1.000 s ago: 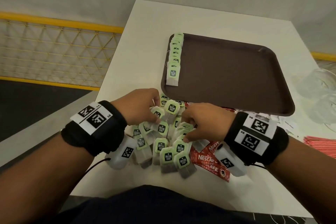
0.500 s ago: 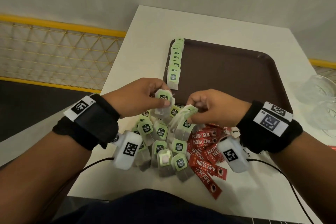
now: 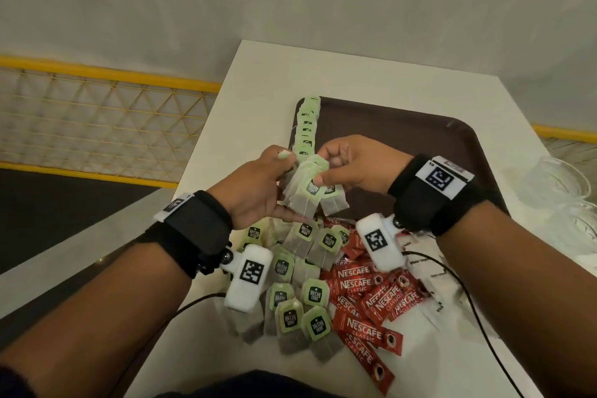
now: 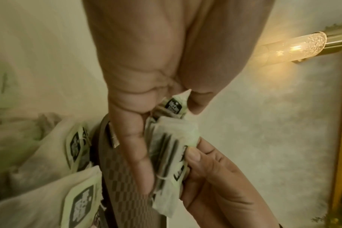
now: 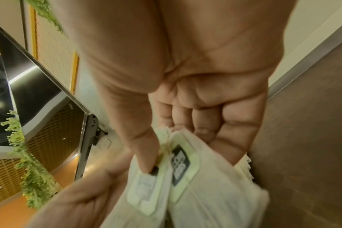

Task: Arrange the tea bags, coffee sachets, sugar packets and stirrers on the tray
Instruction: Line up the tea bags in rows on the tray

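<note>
Both hands hold a bunch of green-tagged tea bags (image 3: 311, 191) in the air over the near left corner of the brown tray (image 3: 403, 139). My left hand (image 3: 258, 187) grips the bunch from the left, thumb and fingers curled round it (image 4: 172, 148). My right hand (image 3: 352, 168) pinches the tags from the right (image 5: 178, 166). A row of tea bags (image 3: 307, 126) lies along the tray's left edge. A loose pile of tea bags (image 3: 297, 294) and red coffee sachets (image 3: 368, 297) sits on the white table below the hands.
White sugar packets (image 3: 423, 268) lie right of the sachets under the right wrist. Clear glassware (image 3: 562, 184) stands at the table's right edge. A yellow mesh railing (image 3: 97, 113) runs left of the table (image 3: 258, 74). Wrist camera cables trail over the near edge.
Both hands rose from the pile with a bunch of tea bags and carried it forward over the tray's near left corner. The red sachets below are now uncovered.
</note>
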Tool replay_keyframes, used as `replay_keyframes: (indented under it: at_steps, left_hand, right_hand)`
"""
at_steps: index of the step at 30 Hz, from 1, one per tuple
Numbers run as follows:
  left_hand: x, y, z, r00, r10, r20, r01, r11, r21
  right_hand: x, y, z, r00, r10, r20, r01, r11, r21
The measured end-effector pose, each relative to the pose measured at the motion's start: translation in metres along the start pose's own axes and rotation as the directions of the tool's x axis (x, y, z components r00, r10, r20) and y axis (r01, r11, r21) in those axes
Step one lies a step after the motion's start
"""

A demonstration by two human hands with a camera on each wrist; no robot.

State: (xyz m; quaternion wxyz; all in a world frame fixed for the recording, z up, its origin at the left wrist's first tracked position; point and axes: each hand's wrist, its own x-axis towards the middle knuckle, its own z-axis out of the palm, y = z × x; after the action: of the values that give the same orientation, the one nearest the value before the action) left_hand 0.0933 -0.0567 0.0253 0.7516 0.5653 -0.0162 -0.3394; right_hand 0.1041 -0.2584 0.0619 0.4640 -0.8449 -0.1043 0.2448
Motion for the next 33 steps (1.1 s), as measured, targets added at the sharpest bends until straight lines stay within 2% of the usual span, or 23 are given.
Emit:
replay_keyframes:
  at_steps: [2, 6, 11, 16, 23, 33]
  left_hand:
    - [0.004, 0.002, -0.002, 1.0, 0.009, -0.003, -0.009, 1.0, 0.01]
    - [0.014, 0.001, -0.007, 0.994, 0.08, -0.071, -0.068, 0.986, 0.151]
    - [0.027, 0.001, -0.016, 0.974, 0.146, -0.174, -0.131, 0.987, 0.096]
    - [0.033, -0.001, -0.026, 0.958, 0.166, -0.232, -0.158, 0.986, 0.051]
    - [0.036, -0.002, -0.047, 0.94, 0.161, -0.302, -0.162, 0.987, 0.02]
    - [0.038, -0.004, -0.054, 0.947, 0.149, -0.285, -0.144, 0.989, 0.035]
  right_hand:
    - [0.011, 0.003, 0.002, 0.999, 0.021, -0.029, -0.02, 0.999, 0.024]
    - [0.025, 0.005, 0.003, 0.994, 0.034, -0.105, -0.024, 0.994, 0.104]
    - [0.036, 0.008, 0.004, 0.965, 0.085, -0.246, -0.041, 0.983, 0.178]
    - [0.037, 0.022, 0.004, 0.957, 0.207, -0.201, -0.145, 0.947, 0.287]
    - [0.042, 0.039, 0.009, 0.91, 0.334, -0.244, -0.279, 0.931, 0.234]
    - [0.076, 0.017, 0.019, 0.942, 0.187, -0.28, -0.208, 0.977, -0.045]
